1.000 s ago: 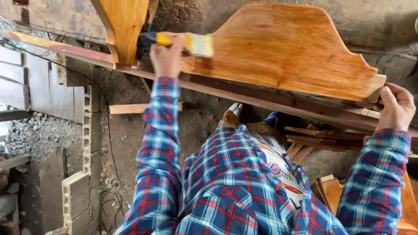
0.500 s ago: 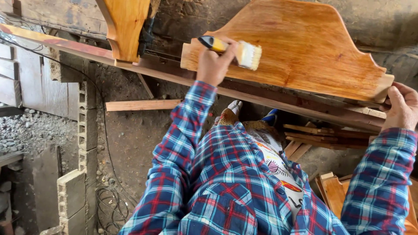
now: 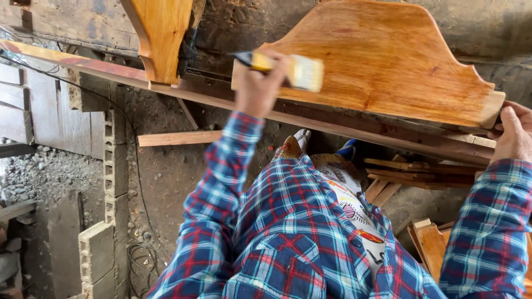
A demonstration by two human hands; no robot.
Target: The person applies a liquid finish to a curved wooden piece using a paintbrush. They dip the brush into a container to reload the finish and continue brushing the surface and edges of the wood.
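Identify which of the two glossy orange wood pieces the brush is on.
The wide panel with the curved, scalloped top: the paintbrush in the left hand lies on its left end. The narrower upright piece stands untouched further left.

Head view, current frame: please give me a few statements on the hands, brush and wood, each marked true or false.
1. The left hand grips a paintbrush. True.
2. The brush bristles lie over the curved wooden panel. True.
3. The right hand holds a second brush. False: it rests on the panel's right end and holds no tool.
4. The panel looks bare and grey. False: it is glossy orange-brown.
5. Grey concrete blocks stand at lower left. True.
6. The person wears a plain white shirt. False: the sleeve is blue and red plaid.
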